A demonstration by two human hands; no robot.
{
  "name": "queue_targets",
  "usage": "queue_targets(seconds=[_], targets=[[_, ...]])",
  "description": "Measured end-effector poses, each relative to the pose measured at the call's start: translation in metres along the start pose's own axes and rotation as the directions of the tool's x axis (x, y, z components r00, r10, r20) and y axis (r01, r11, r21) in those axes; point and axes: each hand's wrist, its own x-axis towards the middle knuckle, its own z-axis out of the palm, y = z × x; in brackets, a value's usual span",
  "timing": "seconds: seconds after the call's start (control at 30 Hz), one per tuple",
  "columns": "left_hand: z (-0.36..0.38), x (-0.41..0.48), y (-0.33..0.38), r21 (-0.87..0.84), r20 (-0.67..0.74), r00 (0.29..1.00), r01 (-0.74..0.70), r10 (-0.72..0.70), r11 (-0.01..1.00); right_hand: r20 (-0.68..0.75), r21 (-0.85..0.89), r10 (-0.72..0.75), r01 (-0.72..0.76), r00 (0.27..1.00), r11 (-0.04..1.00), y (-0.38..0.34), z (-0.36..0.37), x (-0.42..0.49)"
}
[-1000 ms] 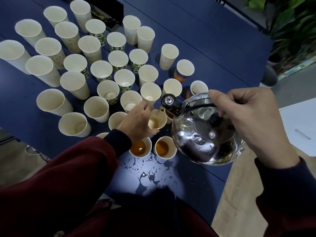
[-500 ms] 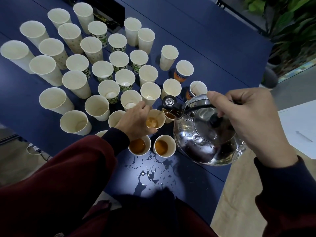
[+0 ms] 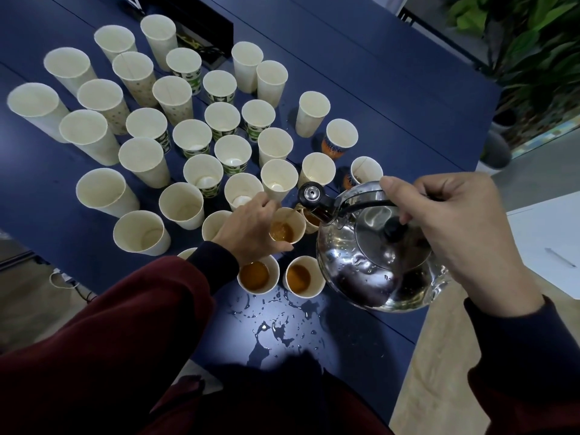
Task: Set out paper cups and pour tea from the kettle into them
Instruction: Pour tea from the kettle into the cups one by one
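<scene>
1. Head view: the left hand [image 3: 251, 229] curls around a small paper cup [image 3: 293, 221], gripping its side. The cup stands on a dark blue table [image 3: 376, 105] and holds amber tea.
2. The right hand [image 3: 455, 233] clasps the black handle [image 3: 367, 204] of a shiny steel kettle [image 3: 373, 271]. The kettle is lifted over the table's right edge and tilted, with its spout [image 3: 311, 195] just beside the gripped cup's rim.
3. Two tea-filled cups [image 3: 258, 276] stand side by side, nearer the person.
4. A puddle [image 3: 270, 332] of spilled liquid lies near the table's front edge.
5. Many empty cups [image 3: 141, 232], tall and short, crowd the table beyond.
6. Leafy plants [image 3: 533, 42] sit at the far right.
</scene>
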Motion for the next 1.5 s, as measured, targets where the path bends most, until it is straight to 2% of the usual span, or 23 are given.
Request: queue_targets(seconds=[0.17,0.37,0.47,0.63,0.87,1.0,1.33,1.5], targets=[[-0.014,0.005,0.000,-0.068,-0.090,0.996,-0.023,0.016,0.997,-0.037,0.098,0.013,-0.009,0.999,0.995,-0.002,0.000,0.005],[-0.027,0.030,-0.005,0.024,-0.246,0.967,0.079,-0.070,0.997,-0.110,0.188,0.048,-0.027,0.993,0.982,-0.010,0.000,0.018],[-0.033,0.047,-0.010,0.034,-0.201,0.972,0.130,-0.121,0.991,-0.129,0.163,0.033,-0.011,0.991,0.987,-0.014,0.002,0.028],[-0.031,0.064,-0.016,0.157,-0.093,0.992,0.101,-0.087,0.982,-0.107,0.094,0.012,-0.002,0.994,0.996,-0.016,0.011,0.044],[-0.026,0.079,-0.019,0.255,-0.081,0.996,0.048,-0.028,0.966,-0.104,0.056,0.029,-0.023,0.994,0.998,-0.015,0.022,0.062],[-0.022,0.082,-0.022,0.222,-0.083,0.997,0.011,0.007,0.975,-0.092,0.050,0.033,-0.028,0.995,0.998,-0.015,0.025,0.065],[-0.022,0.076,-0.020,0.064,-0.061,0.997,0.041,-0.037,0.997,-0.072,0.030,0.048,-0.046,0.996,0.999,-0.013,0.023,0.067],[-0.020,0.075,-0.020,0.050,-0.075,0.996,0.045,-0.041,0.998,-0.066,0.031,0.044,-0.042,0.997,0.999,-0.014,0.023,0.065]])
